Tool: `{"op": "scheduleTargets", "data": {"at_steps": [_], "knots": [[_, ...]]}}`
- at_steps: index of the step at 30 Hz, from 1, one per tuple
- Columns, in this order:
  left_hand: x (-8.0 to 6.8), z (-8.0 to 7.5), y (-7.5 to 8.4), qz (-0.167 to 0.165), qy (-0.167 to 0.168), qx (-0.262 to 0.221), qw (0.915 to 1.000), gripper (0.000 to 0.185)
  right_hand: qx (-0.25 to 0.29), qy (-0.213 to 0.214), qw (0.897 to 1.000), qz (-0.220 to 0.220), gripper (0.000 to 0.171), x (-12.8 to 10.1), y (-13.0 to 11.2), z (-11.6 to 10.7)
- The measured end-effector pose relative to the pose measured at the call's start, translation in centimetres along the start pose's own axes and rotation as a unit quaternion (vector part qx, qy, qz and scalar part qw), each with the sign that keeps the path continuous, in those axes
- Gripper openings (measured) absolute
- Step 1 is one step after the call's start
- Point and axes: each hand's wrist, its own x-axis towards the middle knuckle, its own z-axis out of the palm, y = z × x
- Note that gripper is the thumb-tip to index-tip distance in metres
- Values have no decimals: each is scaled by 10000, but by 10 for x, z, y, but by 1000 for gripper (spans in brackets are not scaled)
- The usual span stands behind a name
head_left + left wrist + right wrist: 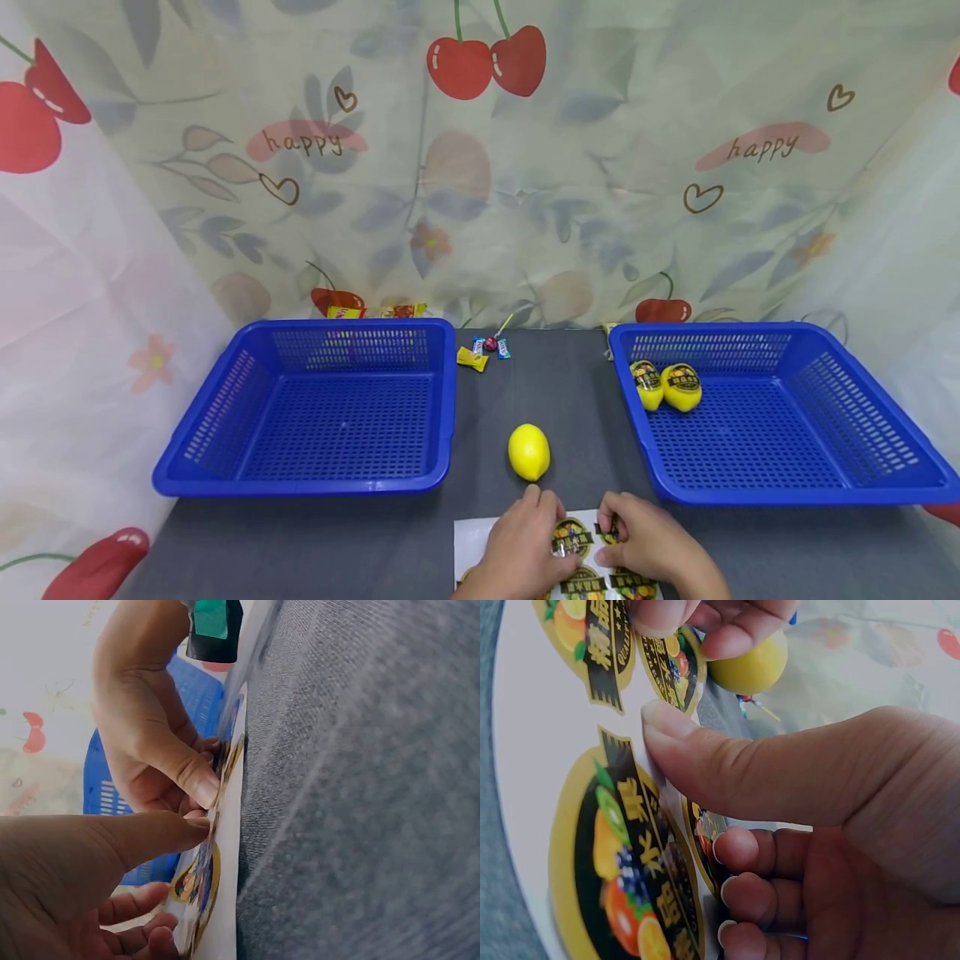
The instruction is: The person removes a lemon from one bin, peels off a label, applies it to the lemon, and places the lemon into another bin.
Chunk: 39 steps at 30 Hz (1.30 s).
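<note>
A white sheet of fruit stickers, black and gold with printed fruit, lies at the table's front edge. My left hand holds its far side, thumb on top and fingers bent at the edge. To the right, my right hand pinches the sheet around an upper-right sticker; its thumb presses between stickers in the right wrist view. Whether a sticker is lifted cannot be told. Just beyond the left fingertips lies a plain yellow lemon.
A blue basket stands on the left. Another blue basket on the right holds two stickered lemons in its far-left corner. Wrapped candies and a lollipop lie at the back, before a patterned curtain.
</note>
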Motion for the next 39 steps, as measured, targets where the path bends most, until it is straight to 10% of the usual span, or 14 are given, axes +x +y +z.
{"op": "scheduleTargets", "data": {"at_steps": [16,27,39], "knots": [[0,-14,-4,456,-3,-1646,9853,14,-75,69,9998,-160,37,-1,0,0],[14,-40,-7,97,1509,-2475,9570,5,-832,67,9942,674,37,0,-20,3],[47,-48,-29,-82,2248,-3116,9232,11,-170,1993,9797,165,3,23,-50,2]]}}
